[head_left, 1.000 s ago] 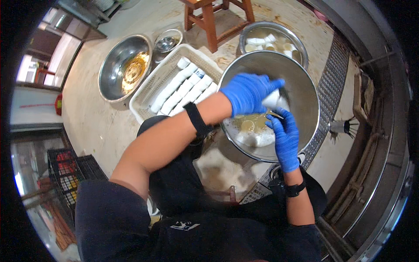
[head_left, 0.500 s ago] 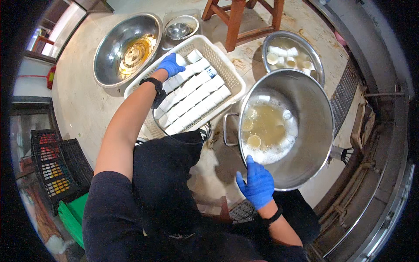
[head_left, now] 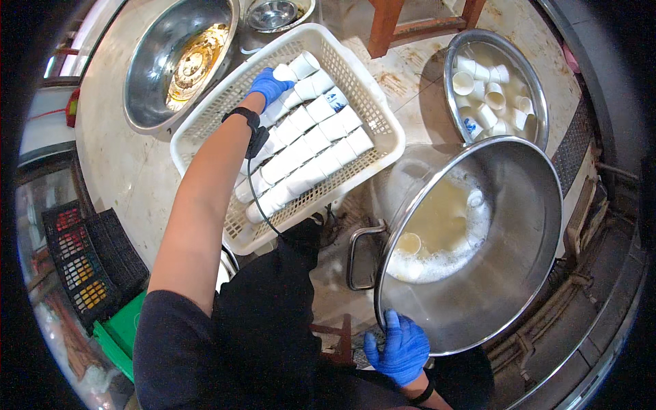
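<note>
My left hand (head_left: 270, 87), in a blue glove, closes on a white cup (head_left: 283, 73) at the far end of a row. Nested white cups (head_left: 301, 152) lie on their sides in several rows in the cream plastic basket (head_left: 391, 140); a few show blue marks. My right hand (head_left: 400, 347), also blue-gloved, lies against the near rim of the tilted steel pot (head_left: 509, 273), thumb apart and index finger stretched out. Cloudy, foamy liquid fills the pot's lower side, with a pale cup (head_left: 409, 243) floating in it.
At the far right, a steel basin (head_left: 540, 75) holds cups in murky water. A large stained basin (head_left: 147, 82) and a smaller bowl (head_left: 272, 14) stand at the far left. Beyond the basket is a wooden stool (head_left: 385, 27). Black crates (head_left: 89, 263) are at my left.
The view has shifted, so the basket and pot sit lower in it. My left hand stays at the row's far end, a cup now showing at its fingers. My right hand remains at the pot's rim.
</note>
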Demonstrator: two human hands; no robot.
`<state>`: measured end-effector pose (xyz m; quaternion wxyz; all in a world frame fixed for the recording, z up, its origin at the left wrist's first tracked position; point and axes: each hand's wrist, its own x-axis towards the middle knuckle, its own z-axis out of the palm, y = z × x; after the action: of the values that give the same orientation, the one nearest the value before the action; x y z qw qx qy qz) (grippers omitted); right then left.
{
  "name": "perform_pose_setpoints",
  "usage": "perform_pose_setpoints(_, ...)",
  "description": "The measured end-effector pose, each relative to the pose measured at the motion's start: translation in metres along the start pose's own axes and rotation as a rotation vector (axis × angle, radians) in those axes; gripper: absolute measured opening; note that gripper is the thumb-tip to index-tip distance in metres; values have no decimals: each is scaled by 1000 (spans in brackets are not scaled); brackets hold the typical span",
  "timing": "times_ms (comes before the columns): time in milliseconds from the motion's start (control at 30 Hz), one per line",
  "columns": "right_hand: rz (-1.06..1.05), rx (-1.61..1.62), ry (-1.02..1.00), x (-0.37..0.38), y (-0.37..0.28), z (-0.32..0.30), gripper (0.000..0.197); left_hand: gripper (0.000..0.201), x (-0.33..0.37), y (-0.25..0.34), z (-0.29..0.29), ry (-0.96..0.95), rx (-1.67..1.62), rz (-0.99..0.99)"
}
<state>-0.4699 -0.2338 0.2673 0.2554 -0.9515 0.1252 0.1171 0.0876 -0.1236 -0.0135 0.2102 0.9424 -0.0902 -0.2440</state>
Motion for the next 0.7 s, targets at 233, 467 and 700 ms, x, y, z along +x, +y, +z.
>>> perform_pose_setpoints(233, 41, 98, -120, 3, 3, -4, 65, 75, 33, -8, 13, -59, -221, -235)
perform_pose_setpoints(467, 51, 108, -87, -2, 5, -1, 63, 72, 9, 9, 9, -65, -492, -38)
perform_pose_setpoints(700, 96, 147, -207, 0, 7, -3, 63, 85, 12, 37, 4, -15, 228, 241)
